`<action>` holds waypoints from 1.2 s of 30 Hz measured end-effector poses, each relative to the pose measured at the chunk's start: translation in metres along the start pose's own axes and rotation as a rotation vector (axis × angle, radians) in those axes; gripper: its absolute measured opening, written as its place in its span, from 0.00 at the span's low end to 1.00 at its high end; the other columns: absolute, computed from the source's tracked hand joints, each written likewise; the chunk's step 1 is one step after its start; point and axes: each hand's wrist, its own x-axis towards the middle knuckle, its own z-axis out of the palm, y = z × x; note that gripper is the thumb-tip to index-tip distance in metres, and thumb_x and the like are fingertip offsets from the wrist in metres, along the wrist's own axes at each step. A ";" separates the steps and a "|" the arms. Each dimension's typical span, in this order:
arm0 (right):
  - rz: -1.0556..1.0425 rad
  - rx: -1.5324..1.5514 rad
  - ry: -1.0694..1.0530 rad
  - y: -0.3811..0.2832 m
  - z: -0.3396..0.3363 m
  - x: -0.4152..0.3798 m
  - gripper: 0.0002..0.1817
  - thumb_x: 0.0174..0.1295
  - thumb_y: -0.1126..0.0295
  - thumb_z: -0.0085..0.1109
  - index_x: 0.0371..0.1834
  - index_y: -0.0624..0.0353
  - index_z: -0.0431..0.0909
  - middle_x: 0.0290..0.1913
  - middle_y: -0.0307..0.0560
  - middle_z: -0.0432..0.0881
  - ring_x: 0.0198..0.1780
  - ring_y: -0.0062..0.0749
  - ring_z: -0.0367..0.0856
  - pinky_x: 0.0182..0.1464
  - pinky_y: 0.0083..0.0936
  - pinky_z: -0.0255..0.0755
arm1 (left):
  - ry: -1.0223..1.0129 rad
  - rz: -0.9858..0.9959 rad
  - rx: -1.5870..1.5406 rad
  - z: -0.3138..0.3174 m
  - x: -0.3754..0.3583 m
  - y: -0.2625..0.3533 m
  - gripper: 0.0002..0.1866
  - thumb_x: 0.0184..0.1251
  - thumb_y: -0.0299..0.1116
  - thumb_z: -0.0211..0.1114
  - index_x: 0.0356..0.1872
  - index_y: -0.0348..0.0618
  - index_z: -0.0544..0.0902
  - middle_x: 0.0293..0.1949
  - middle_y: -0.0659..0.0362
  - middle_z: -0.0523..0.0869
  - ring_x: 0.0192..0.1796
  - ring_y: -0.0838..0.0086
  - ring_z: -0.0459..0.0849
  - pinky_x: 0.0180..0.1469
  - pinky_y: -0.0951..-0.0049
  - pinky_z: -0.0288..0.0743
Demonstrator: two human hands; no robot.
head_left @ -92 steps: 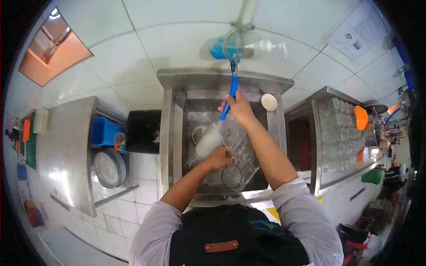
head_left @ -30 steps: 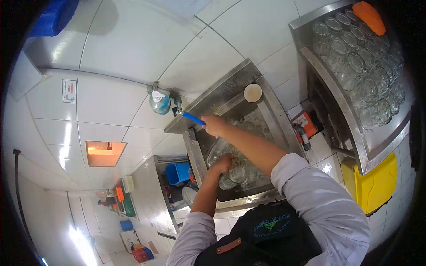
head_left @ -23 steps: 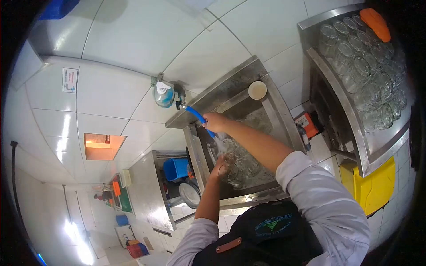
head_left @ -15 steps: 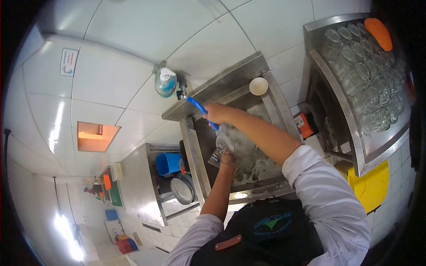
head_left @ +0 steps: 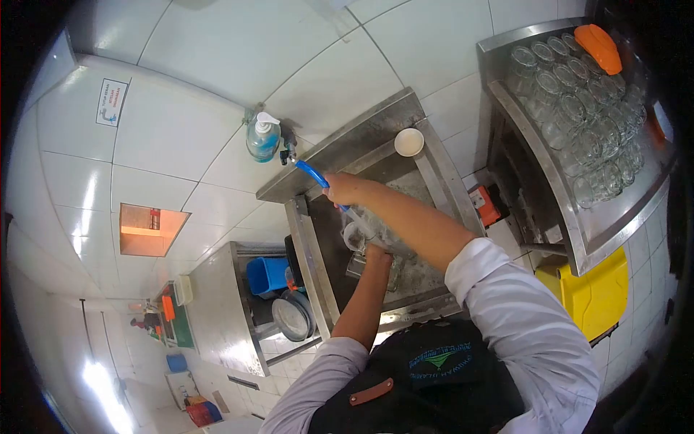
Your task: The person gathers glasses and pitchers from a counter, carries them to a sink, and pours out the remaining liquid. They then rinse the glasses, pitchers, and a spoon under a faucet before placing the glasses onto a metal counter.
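My right hand (head_left: pixel 341 189) is closed around a blue hose (head_left: pixel 311 173) that comes off the wall tap (head_left: pixel 288 153). Water runs from its end into the steel sink (head_left: pixel 316 249). In the sink, my left hand (head_left: pixel 377 252) is turned under the stream, its fingers partly hidden. A clear glass (head_left: pixel 394 272) shows at those fingers and seems held. Close to the left hand's other side is a round, whitish see-through vessel (head_left: pixel 353 236). Foamy water (head_left: pixel 423 271) covers much of the basin.
A white bowl (head_left: pixel 409 142) sits on the sink's far corner. Rows of upturned glasses (head_left: pixel 578 108) and an orange cloth-like item (head_left: pixel 598 49) lie on the right-hand steel table (head_left: pixel 600 242). A soap bottle (head_left: pixel 263 137) hangs by the tap. A yellow bin (head_left: pixel 596 296) stands below right.
My left hand has turned and shifted slightly right, and the glass now shows on its right side instead of its left. My right hand still holds the hose. The whole view has shifted slightly.
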 end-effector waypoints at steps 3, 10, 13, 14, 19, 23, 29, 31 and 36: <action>0.004 -0.033 0.013 -0.001 -0.002 0.001 0.11 0.69 0.65 0.50 0.46 0.61 0.70 0.25 0.48 0.82 0.23 0.35 0.83 0.27 0.36 0.77 | 0.036 0.005 -0.005 0.002 -0.003 0.006 0.24 0.70 0.44 0.58 0.63 0.48 0.71 0.60 0.58 0.77 0.61 0.61 0.76 0.61 0.52 0.74; -0.077 -0.121 0.097 0.008 -0.001 0.002 0.11 0.69 0.63 0.51 0.42 0.60 0.70 0.25 0.48 0.81 0.24 0.35 0.83 0.29 0.37 0.75 | -0.010 0.057 0.030 -0.004 -0.012 0.015 0.26 0.67 0.47 0.61 0.62 0.48 0.72 0.58 0.59 0.79 0.59 0.63 0.78 0.57 0.56 0.76; -0.042 -0.007 0.093 0.015 0.006 0.005 0.14 0.67 0.60 0.53 0.43 0.61 0.75 0.33 0.54 0.82 0.36 0.46 0.82 0.39 0.42 0.74 | -0.020 0.094 0.117 -0.024 0.004 0.013 0.26 0.68 0.46 0.61 0.63 0.48 0.71 0.60 0.59 0.78 0.61 0.64 0.76 0.57 0.55 0.76; -0.005 0.048 0.080 0.015 0.004 0.005 0.16 0.67 0.58 0.54 0.43 0.61 0.77 0.37 0.57 0.83 0.42 0.52 0.82 0.44 0.45 0.73 | -0.037 0.099 0.079 -0.032 0.012 0.011 0.24 0.68 0.45 0.60 0.61 0.46 0.72 0.57 0.58 0.79 0.58 0.63 0.78 0.56 0.56 0.77; 0.015 0.069 -0.024 0.025 0.003 0.019 0.16 0.69 0.57 0.53 0.43 0.61 0.75 0.30 0.52 0.83 0.33 0.46 0.83 0.38 0.42 0.74 | 0.057 0.197 0.115 -0.047 0.013 0.003 0.17 0.69 0.38 0.61 0.54 0.43 0.77 0.47 0.56 0.83 0.45 0.62 0.84 0.44 0.61 0.80; 0.006 -0.021 -0.085 0.018 -0.008 0.016 0.16 0.70 0.57 0.51 0.41 0.62 0.74 0.25 0.47 0.82 0.26 0.37 0.82 0.32 0.37 0.75 | 0.102 0.351 0.710 -0.105 0.066 -0.015 0.08 0.68 0.30 0.60 0.45 0.43 0.79 0.39 0.59 0.80 0.39 0.70 0.80 0.37 0.68 0.73; -0.041 -0.044 -0.102 0.019 -0.013 0.016 0.16 0.70 0.57 0.51 0.39 0.62 0.75 0.25 0.48 0.82 0.28 0.38 0.83 0.33 0.38 0.75 | 0.017 0.432 0.830 -0.010 -0.065 0.006 0.02 0.66 0.23 0.58 0.36 0.41 0.74 0.33 0.64 0.75 0.36 0.78 0.76 0.37 0.74 0.71; -0.066 -0.060 -0.096 0.022 -0.010 0.019 0.15 0.70 0.58 0.51 0.39 0.62 0.73 0.26 0.46 0.83 0.27 0.34 0.83 0.31 0.34 0.75 | -0.148 0.438 0.908 -0.015 -0.069 0.008 0.04 0.64 0.21 0.59 0.35 0.41 0.73 0.33 0.65 0.75 0.36 0.78 0.76 0.38 0.76 0.71; -0.101 -0.140 -0.026 0.018 -0.012 0.011 0.16 0.69 0.57 0.51 0.39 0.62 0.75 0.28 0.52 0.83 0.32 0.47 0.84 0.37 0.43 0.75 | -0.322 0.347 1.152 -0.015 -0.075 0.012 0.10 0.57 0.17 0.60 0.35 0.45 0.74 0.34 0.66 0.75 0.37 0.79 0.77 0.42 0.77 0.74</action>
